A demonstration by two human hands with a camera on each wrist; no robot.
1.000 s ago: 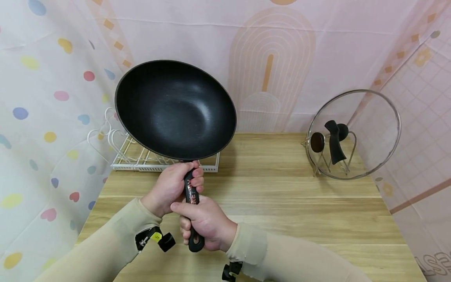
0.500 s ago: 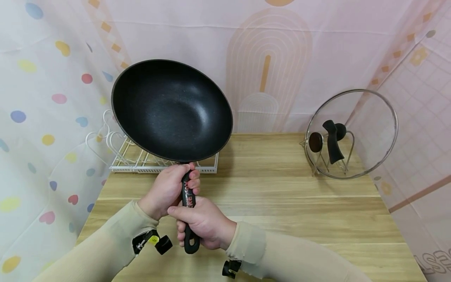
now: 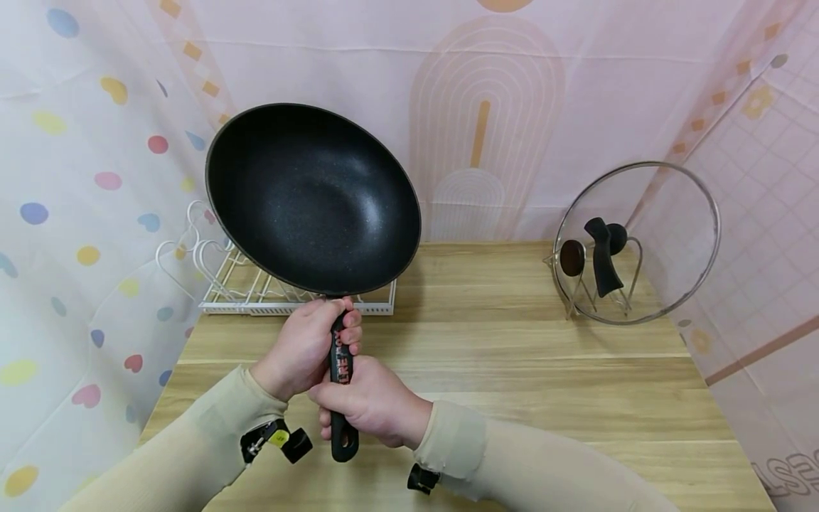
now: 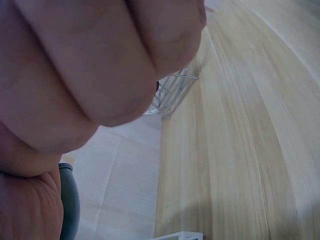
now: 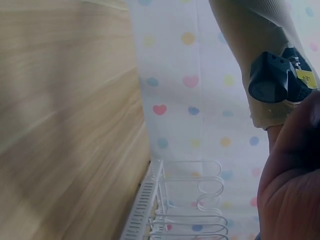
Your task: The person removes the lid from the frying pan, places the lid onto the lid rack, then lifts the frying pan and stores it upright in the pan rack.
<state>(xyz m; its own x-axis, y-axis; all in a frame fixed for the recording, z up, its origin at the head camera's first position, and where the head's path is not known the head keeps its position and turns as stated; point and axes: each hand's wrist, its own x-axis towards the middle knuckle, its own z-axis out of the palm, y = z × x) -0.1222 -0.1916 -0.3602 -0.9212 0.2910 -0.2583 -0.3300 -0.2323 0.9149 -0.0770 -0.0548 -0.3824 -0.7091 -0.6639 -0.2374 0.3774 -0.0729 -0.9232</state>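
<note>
A black frying pan (image 3: 313, 199), deep and round, is held up with its inside facing the head camera. My left hand (image 3: 303, 348) grips the handle close to the pan body, fingers curled round it. Lower down, my right hand (image 3: 374, 402) wraps the same black handle (image 3: 342, 355), whose looped end sticks out below. In the left wrist view the curled left fingers (image 4: 100, 65) fill the upper left, and a strip of the pan (image 4: 70, 200) shows under them. The right hand (image 5: 292, 185) appears at the right edge of its own wrist view.
Behind and below the pan stands a white wire dish rack (image 3: 237, 307) on the wooden table (image 3: 512, 384). At the right, a glass lid (image 3: 672, 242) with a black handle leans upright in a wire stand (image 3: 633, 284). Patterned curtains (image 3: 89, 213) hang on the left, back and right.
Both hands keep their grip on the handle. The pan shifts slightly left, then stays nearly still, with its handle turning a little more upright. Rack and lid stay put.
</note>
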